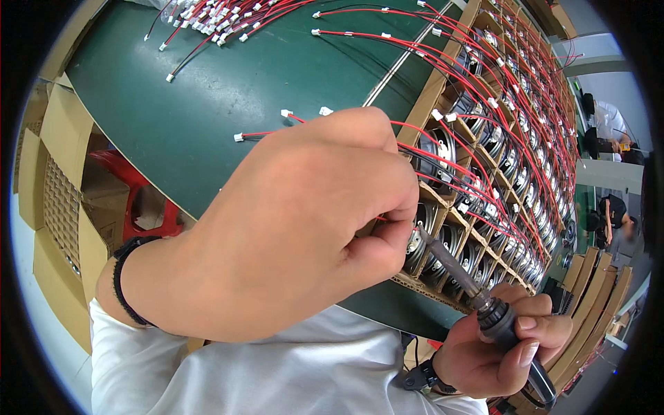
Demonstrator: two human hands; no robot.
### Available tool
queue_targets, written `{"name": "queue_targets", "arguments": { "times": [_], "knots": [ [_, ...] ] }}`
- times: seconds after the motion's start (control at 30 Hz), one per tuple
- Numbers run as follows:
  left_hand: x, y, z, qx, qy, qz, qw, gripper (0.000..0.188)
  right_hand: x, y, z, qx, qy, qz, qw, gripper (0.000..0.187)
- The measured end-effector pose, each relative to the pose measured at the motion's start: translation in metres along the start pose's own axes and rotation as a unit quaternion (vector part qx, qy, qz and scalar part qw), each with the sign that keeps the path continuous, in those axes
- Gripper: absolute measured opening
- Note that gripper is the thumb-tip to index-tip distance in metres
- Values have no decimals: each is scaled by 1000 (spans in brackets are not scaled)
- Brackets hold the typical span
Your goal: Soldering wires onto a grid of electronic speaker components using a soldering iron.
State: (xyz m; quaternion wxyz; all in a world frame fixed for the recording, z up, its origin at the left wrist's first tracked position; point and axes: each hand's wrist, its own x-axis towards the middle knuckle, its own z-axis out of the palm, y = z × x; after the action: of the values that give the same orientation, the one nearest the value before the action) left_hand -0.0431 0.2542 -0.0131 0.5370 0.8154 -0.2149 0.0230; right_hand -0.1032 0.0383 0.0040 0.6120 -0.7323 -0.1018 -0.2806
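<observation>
My left hand [297, 207] is closed in a pinch over the near corner of a divided cardboard tray [430, 90]. A short bit of red wire [380, 219] shows at its fingers; the rest of that wire is hidden by the hand. In my right hand [512, 346] is a soldering iron [453, 266] with a black handle, gripped like a pen. Its tip points up and left, close to my left fingertips and a small round speaker [416, 243]. Whether the tip touches the speaker I cannot tell. Several speakers fill the tray's cells, many with red and black wires ending in white plugs.
A green tabletop [173, 131] lies under the tray. Loose wires with white plugs [221, 17] are piled at the far left. Past the left edge are a red plastic stool [131, 187] and open cardboard boxes [66, 228]. Cardboard dividers [595, 311] stack at right; people [612, 221] sit beyond.
</observation>
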Motion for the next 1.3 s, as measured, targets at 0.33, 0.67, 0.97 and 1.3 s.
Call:
{"name": "queue_targets", "arguments": {
  "times": [0.33, 0.67, 0.97, 1.3],
  "knots": [
    [-1, -2, 4, 11, 17, 12, 1000, 18, -3, 1, 2, 9, 14, -22, 1000, 26],
    [-1, -1, 5, 13, 20, 13, 1000, 20, -3, 1, 2, 5, -4, -26, 1000, 26],
    [-1, 0, 4, 16, 20, 16, 1000, 19, -5, -2, 2, 10, -26, -35, 999, 23],
    [-1, 0, 5, 12, 24, 14, 1000, 20, 0, 3, 0, 58, 37, -24, 997, 20]
  ]
}}
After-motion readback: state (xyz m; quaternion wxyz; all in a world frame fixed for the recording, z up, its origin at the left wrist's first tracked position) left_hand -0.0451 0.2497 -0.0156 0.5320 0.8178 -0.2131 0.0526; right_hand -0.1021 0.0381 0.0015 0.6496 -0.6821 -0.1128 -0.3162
